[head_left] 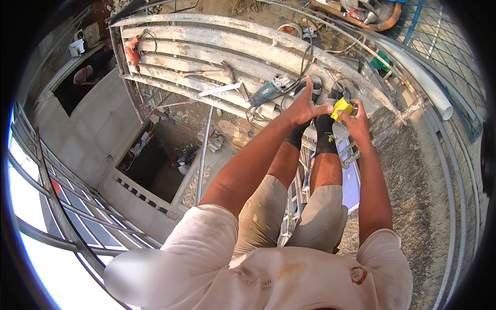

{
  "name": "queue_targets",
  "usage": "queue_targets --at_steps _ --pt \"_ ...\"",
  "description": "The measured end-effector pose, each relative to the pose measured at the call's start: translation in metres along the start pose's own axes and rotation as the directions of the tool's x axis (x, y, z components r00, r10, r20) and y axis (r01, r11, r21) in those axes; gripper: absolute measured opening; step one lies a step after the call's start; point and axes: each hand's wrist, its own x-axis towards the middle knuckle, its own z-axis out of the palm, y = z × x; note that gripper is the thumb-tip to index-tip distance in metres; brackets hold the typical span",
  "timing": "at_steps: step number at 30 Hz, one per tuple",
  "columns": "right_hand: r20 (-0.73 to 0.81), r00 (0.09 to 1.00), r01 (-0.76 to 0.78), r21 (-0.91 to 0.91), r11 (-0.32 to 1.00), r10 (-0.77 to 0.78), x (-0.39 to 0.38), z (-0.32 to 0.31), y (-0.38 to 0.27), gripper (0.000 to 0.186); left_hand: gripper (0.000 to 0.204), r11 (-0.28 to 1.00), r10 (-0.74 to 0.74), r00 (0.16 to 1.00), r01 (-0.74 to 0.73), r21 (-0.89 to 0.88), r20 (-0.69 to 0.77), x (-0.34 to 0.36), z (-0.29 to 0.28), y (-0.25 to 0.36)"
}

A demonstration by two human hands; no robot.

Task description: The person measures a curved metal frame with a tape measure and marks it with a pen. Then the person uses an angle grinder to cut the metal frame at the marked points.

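In front of my shins, both hands meet at a small yellow block-like thing (341,109); its exact kind is unclear. My left hand (308,107) touches its left side with a fingertip, while one digit points upward; the other fingers are partly hidden. On the other side my right hand (356,123) pinches it between thumb and fingers. Just beyond my left hand, an angle grinder (271,89) with a teal body lies on the scaffold boards (206,51). A white strip (220,89) and a hammer (227,71) rest to its left.
An orange power drill (133,52) lies at the far left of the boards, its cord trailing. Below left are wall openings (155,165); another person (82,75) is in the upper one. A pale pipe (421,80) runs along the right, and a metal pole (205,150) stands near my left arm.
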Motion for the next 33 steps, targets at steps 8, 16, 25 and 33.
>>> queue_targets --at_steps 8,16,25,33 --pt "0.344 0.927 0.255 -0.285 0.924 -0.150 0.011 0.118 -0.086 0.062 0.047 0.841 -0.187 0.976 0.099 -0.531 -0.115 -0.029 -0.068 -0.049" --pt "0.137 0.933 0.359 -0.333 0.872 -0.332 0.023 0.121 -0.070 0.027 0.092 0.918 -0.228 0.738 0.380 0.112 -0.635 -0.033 -0.183 -0.181" --pt "0.144 0.946 0.318 -0.244 0.916 -0.290 0.026 0.060 -0.078 0.022 0.109 0.948 -0.315 0.888 0.308 -0.075 -0.337 0.070 -0.226 -0.183" --pt "0.096 0.946 0.305 0.054 0.951 -0.309 0.006 0.058 -0.127 0.034 0.130 0.868 -0.110 0.567 0.455 0.200 -0.816 0.059 -0.199 -0.181"
